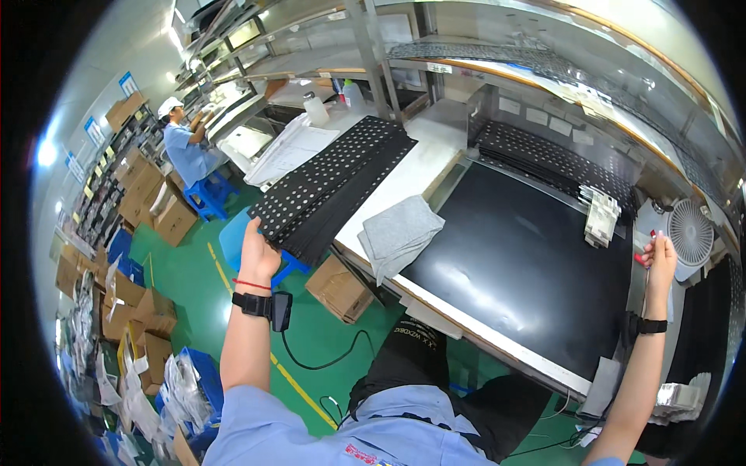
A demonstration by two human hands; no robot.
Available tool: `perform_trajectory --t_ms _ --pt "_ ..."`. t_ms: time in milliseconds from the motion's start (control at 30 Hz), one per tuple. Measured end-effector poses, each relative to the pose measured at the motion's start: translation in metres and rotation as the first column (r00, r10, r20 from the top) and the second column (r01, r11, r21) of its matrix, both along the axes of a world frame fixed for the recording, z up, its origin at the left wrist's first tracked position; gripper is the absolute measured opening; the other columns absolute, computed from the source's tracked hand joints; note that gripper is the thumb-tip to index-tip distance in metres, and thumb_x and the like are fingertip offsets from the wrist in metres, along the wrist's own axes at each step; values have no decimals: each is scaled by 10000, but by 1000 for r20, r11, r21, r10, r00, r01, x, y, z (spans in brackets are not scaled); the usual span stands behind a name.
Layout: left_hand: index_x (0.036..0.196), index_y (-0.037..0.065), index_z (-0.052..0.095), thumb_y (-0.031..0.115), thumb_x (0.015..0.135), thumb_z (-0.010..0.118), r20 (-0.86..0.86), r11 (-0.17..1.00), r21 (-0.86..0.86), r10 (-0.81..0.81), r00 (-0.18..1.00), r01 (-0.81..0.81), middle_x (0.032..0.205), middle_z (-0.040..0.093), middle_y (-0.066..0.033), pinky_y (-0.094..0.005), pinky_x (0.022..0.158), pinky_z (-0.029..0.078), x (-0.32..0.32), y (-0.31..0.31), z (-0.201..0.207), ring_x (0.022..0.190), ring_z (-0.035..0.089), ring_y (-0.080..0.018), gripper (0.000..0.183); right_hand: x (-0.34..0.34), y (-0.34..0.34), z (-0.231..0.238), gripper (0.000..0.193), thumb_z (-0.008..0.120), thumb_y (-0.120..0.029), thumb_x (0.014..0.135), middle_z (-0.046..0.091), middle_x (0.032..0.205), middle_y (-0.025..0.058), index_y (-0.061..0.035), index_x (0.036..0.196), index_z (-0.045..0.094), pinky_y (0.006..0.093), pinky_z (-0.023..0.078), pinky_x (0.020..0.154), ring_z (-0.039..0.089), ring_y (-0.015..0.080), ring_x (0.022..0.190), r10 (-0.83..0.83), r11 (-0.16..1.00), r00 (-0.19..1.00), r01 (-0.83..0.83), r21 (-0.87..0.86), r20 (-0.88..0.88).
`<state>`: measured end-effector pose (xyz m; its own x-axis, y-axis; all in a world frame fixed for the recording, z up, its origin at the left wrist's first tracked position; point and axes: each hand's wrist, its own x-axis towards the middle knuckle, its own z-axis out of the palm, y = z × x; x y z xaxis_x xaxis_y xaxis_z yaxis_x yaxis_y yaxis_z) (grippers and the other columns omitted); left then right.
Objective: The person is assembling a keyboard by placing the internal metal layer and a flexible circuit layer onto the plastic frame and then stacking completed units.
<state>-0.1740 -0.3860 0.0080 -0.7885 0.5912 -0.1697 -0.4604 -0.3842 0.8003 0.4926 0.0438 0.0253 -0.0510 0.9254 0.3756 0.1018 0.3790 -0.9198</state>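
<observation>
My left hand (258, 253) is at the near end of a stack of flat black strips with pale dots (330, 175). Its thumb lies along the edge, and the other fingers are partly hidden by the stack, which juts past the table edge. My right hand (660, 260), raised beside a small fan, has its fingers pinched on a small red object (642, 259) whose kind is unclear. Between my hands a large glossy black panel (536, 256) covers the worktop. A folded grey cloth (400, 233) rests at its left edge.
A bundle of pale pieces (601, 217) sits at the panel's far right corner, near the white fan (690, 233). More dotted strips (556, 155) lie behind the panel. Metal shelving (369, 62) rises at the back. Left are cardboard boxes (339, 289) and a seated co-worker (185, 147).
</observation>
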Motion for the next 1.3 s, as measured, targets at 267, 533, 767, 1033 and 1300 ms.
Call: perform_trajectory --t_ms 267,533,767,1033,1300 --pt "1236 59 563 349 962 489 248 987 -71 160 955 -147 1238 624 -87 -435 1045 400 -9 0 20 1156 561 -261 405 -34 -18 27 294 507 -320 1029 585 703 -20 -98 848 574 165 362 482 495 24 530 119 993 993 -119 24 18" --pt "1145 56 604 227 924 576 51 999 -32 22 998 -20 1142 660 -118 -504 923 503 -17 15 13 1027 639 -288 281 -55 -65 58 247 495 -265 1033 592 704 -18 -81 907 599 181 397 531 520 42 565 248 966 955 -256 33 161" --pt "1111 41 627 166 900 613 -12 998 62 -3 1000 4 1087 683 -119 -470 889 537 -21 27 19 968 664 -289 246 -52 -98 72 233 501 -242 1029 593 721 -4 -60 925 601 186 404 532 532 55 577 303 945 933 -320 61 193" --pt "1066 25 669 177 911 616 -95 922 381 -35 995 69 1087 696 -131 -485 940 520 4 62 86 1011 665 -308 224 -50 -141 88 235 512 -240 1023 604 718 10 -54 915 607 190 409 538 549 64 592 312 943 935 -327 67 167" --pt "1059 25 661 169 930 610 -256 791 589 -10 967 164 1042 707 -135 -445 882 558 63 90 183 953 688 -293 200 -93 -208 68 272 528 -286 1013 630 762 21 -47 915 615 213 453 587 582 82 656 384 917 923 -378 -124 25"
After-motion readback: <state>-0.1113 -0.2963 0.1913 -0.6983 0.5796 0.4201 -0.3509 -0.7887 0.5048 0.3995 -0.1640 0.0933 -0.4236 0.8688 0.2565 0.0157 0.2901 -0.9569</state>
